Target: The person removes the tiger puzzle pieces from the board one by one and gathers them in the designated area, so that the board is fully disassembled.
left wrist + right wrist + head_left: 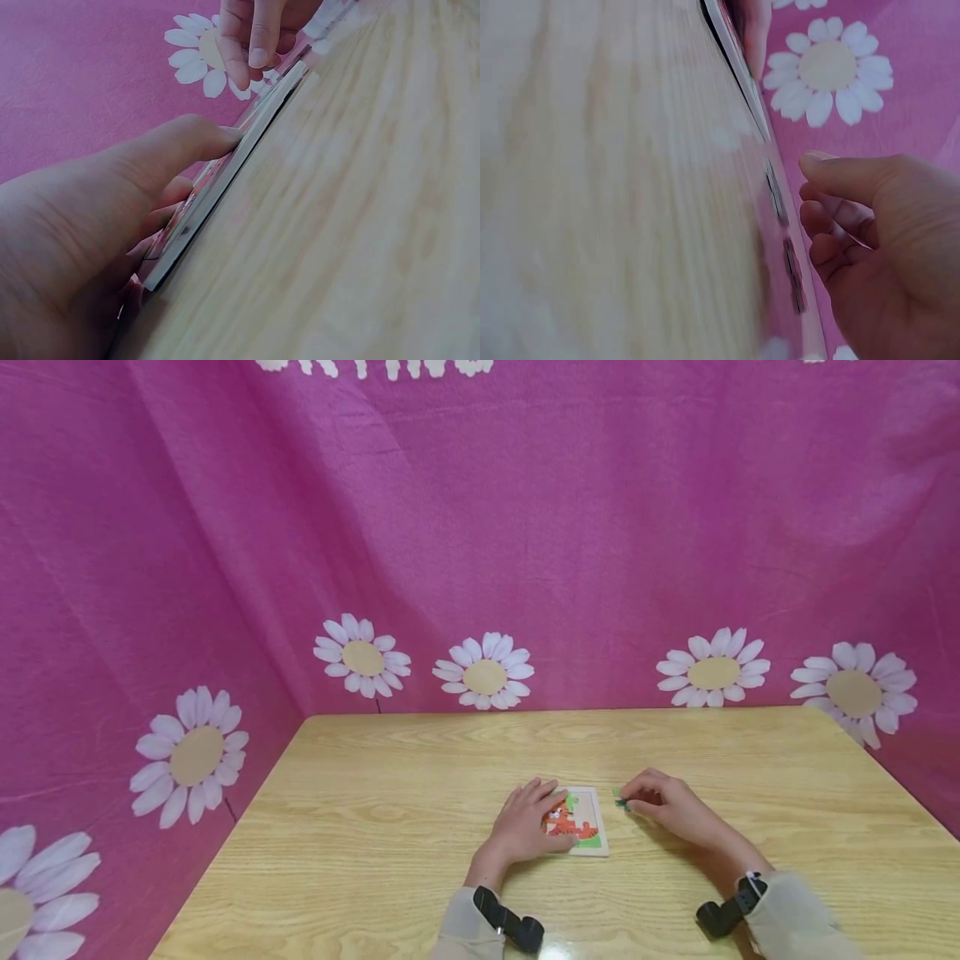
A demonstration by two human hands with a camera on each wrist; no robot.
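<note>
A small square jigsaw puzzle board [602, 835] with a pale frame and an orange, tiger-like animal on green lies flat on the table. My left hand [523, 823] rests over its left part, fairly straight thumb on the near side and fingers spread towards the far side. Just right of the board is a green and dark puzzle piece [619, 800], partly hidden by my right hand [669, 807]. Two flat items, apparently a grey-edged piece [775, 193] and a red-edged piece [795, 276], show beside the loosely bent right fingers, which appear to hold nothing.
The light wooden table [390, 810] reaches back to a pink cloth [570, 527] printed with white daisies, which also hangs at the left. Black wrist cameras are strapped at both sleeves, the left camera [510, 922] close to the table's front.
</note>
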